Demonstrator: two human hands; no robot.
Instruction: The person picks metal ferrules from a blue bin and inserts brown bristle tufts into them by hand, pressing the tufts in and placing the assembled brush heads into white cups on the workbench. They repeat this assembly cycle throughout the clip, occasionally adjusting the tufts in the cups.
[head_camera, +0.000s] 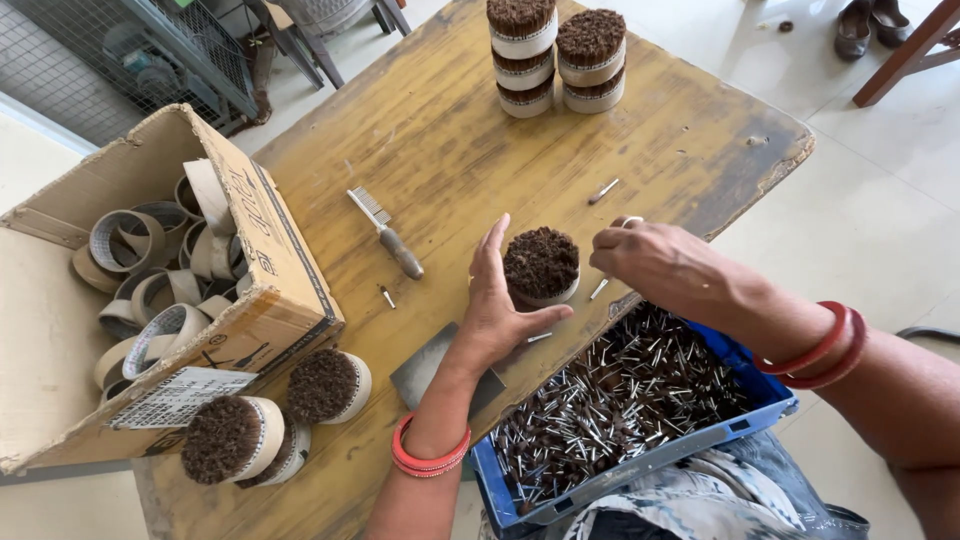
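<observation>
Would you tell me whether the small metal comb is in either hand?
No, the comb lies on the table, apart from the left hand and right hand.

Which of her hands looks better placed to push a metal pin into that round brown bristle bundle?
The right hand, probably: its fingertips pinch a metal pin beside the bristle bundle, and it hangs over the blue crate of pins. The left hand is cupped open against the bundle's side, steadying it.

Round dark-brown bristle bundle (541, 262) in pale ring, upright on wooden table, bristles upward
</observation>
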